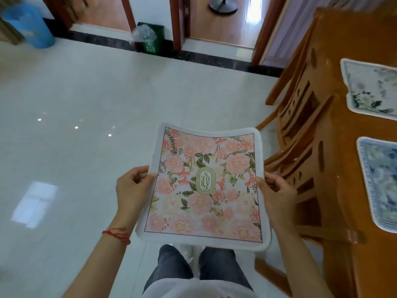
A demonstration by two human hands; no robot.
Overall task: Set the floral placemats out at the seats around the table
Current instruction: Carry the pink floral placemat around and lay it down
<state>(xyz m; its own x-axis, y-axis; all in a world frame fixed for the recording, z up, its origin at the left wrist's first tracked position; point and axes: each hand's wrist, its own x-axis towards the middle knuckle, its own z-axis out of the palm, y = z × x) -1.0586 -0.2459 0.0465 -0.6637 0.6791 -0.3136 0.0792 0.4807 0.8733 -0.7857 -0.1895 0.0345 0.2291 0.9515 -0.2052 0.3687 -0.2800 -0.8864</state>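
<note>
— Placemat with pink flowers [206,188]: where is it?
— In the air over the pale floor [75,104], left of the wooden table [348,134].
— Who grips it?
— The left hand [131,190] pinches its left edge, the right hand [277,194] its right edge.
— On the table?
— A pale floral mat [371,89] far, a blue mat [380,181] nearer, with wooden chairs [300,130] just beside.

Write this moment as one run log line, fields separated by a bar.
holding | left hand and right hand grip pink placemat over floor | two placemats on table | pink one not yet placed
</note>
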